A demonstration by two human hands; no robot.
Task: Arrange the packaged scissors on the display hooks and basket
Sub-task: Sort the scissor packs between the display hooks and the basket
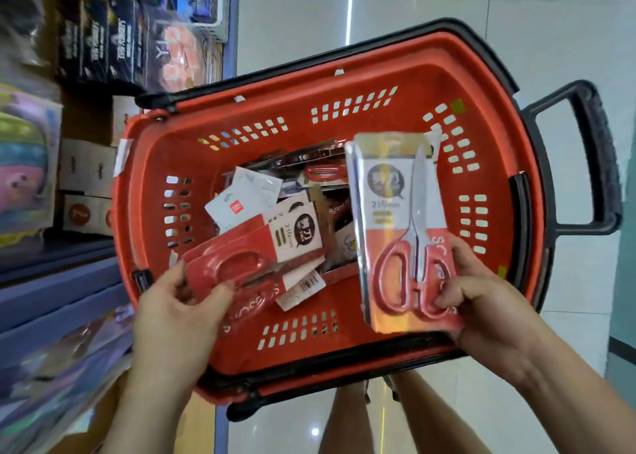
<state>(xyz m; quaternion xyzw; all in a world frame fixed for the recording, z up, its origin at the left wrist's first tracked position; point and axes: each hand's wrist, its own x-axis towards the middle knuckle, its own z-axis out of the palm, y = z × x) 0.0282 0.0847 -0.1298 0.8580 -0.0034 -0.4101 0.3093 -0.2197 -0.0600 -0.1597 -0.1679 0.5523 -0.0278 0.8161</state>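
Note:
A red shopping basket (344, 74) with black rim and handles stands on the floor below me, holding several packaged scissors (309, 174) in a loose pile. My left hand (179, 302) grips a small stack of red-and-white scissor packs (275, 247) by their handle end, low over the basket's left side. My right hand (481, 291) holds one upright stack of packs (395, 212) with red-handled scissors facing me, thumb over the handles, above the basket's right side.
Store shelving (51, 281) runs along the left, with boxed goods (99, 37) and colourful packaged items (24, 164). A white wire bin (220, 23) hangs at the top. Grey tiled floor (516, 23) lies to the right. My legs (347, 419) show below the basket.

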